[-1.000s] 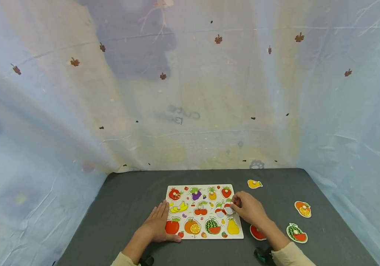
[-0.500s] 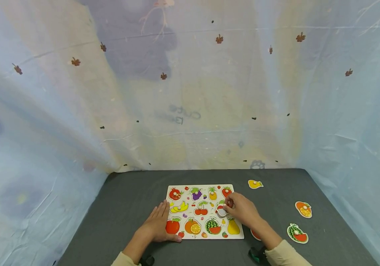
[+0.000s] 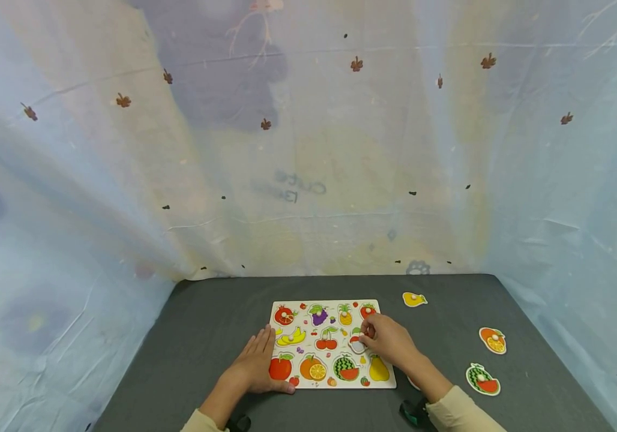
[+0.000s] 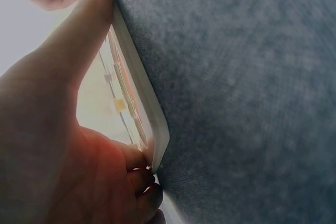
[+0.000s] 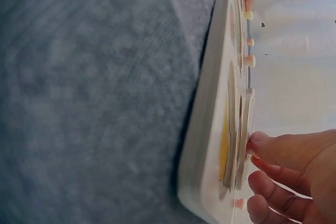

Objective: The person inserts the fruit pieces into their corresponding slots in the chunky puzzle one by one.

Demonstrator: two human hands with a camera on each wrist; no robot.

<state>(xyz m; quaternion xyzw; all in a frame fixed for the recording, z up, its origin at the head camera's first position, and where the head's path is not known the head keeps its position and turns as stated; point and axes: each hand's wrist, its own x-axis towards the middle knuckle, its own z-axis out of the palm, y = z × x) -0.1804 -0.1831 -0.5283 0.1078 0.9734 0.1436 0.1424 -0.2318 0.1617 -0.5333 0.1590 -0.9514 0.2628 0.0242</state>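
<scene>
A white fruit puzzle board (image 3: 308, 345) lies on the dark table. My left hand (image 3: 253, 365) rests on its left edge with fingers stretched out and the thumb along the near edge. The fingers of my right hand (image 3: 389, 342) pinch a red-and-white fruit puzzle piece (image 3: 358, 344) with a green leaf, over the right part of the board. In the right wrist view, the thumb and fingers meet at the thin piece (image 5: 250, 108), close against the board's face. Whether it sits fully in its recess I cannot tell. Knobbed pieces, such as the grapes (image 3: 317, 314) and pineapple (image 3: 344, 315), lie in the board.
Right of the board lie loose pieces: a yellow pear (image 3: 414, 299), an orange (image 3: 493, 340) and a watermelon (image 3: 483, 379). Another piece (image 3: 412, 384) is mostly hidden under the right forearm. A patterned cloth (image 3: 308, 150) hangs behind and at both sides.
My right hand has moved left with the fruit piece, from the board's right edge onto the matching red-and-white picture. The left hand stays where it was.
</scene>
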